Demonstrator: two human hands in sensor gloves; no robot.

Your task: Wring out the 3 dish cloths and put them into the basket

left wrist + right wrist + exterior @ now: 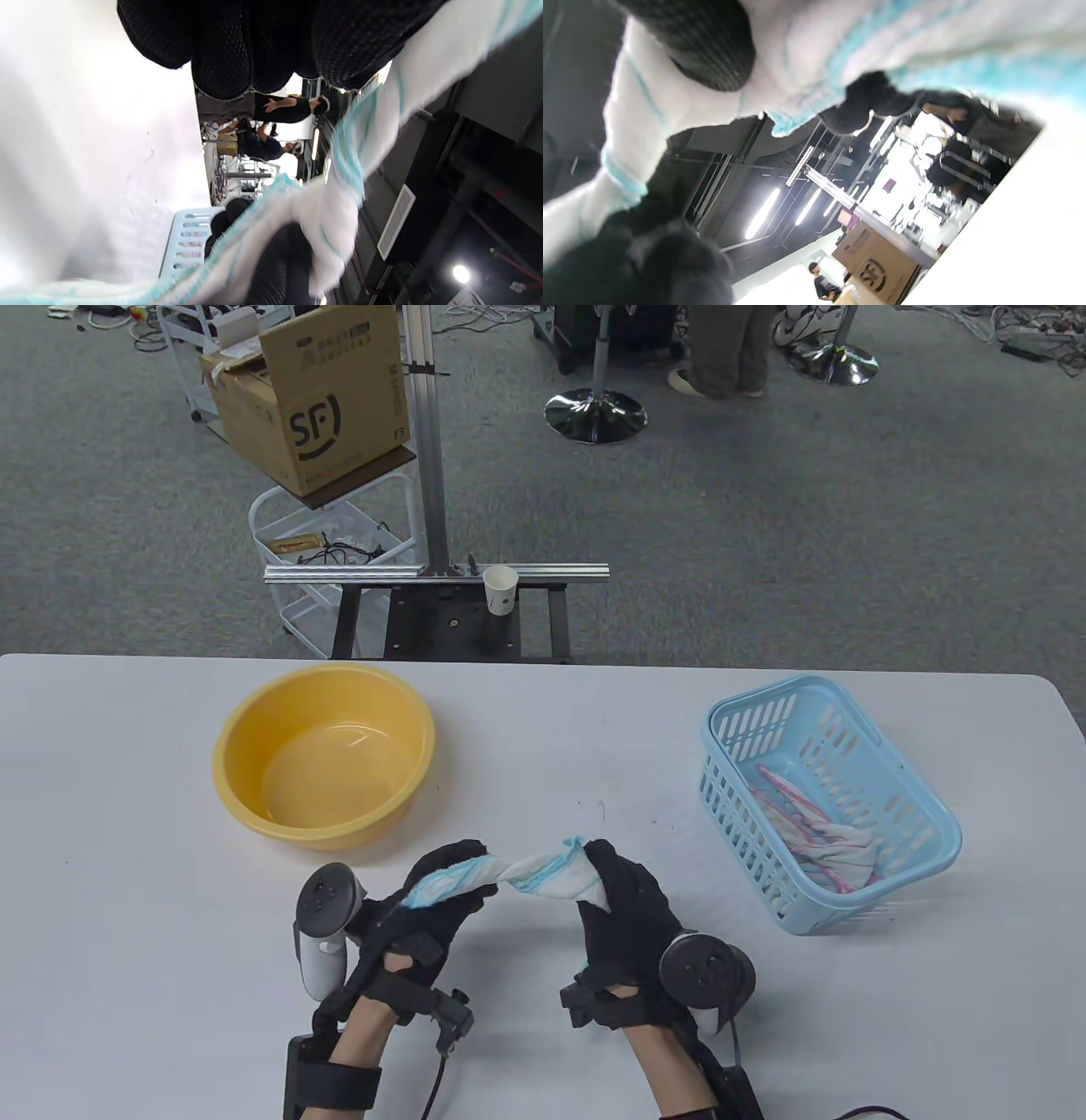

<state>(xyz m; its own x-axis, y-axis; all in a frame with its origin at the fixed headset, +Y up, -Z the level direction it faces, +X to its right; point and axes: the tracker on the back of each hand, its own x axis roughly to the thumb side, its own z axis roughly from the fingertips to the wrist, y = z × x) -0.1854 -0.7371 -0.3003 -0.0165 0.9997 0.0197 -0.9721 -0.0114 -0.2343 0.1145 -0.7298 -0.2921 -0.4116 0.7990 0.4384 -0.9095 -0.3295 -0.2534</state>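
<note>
— Where's the cloth [526,878] now?

— Over the counter [127,831] at six o'clock, stretched between both hands, twisted like a rope. The left hand [428,899] grasps one end, the right hand [624,908] the other, fingers curled tight round it.

— And the rest?

— Pink-edged cloth lies in the basket [929,814] at three o'clock; I can't tell how many pieces. The bowl [246,729] sits at ten o'clock, with none in it that I can see.

— They're wringing off to the side of the bowl?

— Yes, over bare counter. I'd say shift toward the bowl so drips land there, keep the grips near the ends, and turn the wrists opposite ways.

— How are the hands set?

— Backs up toward the table camera, trackers on the outer sides, wrists bent inward, the left a touch lower than the right.
</note>
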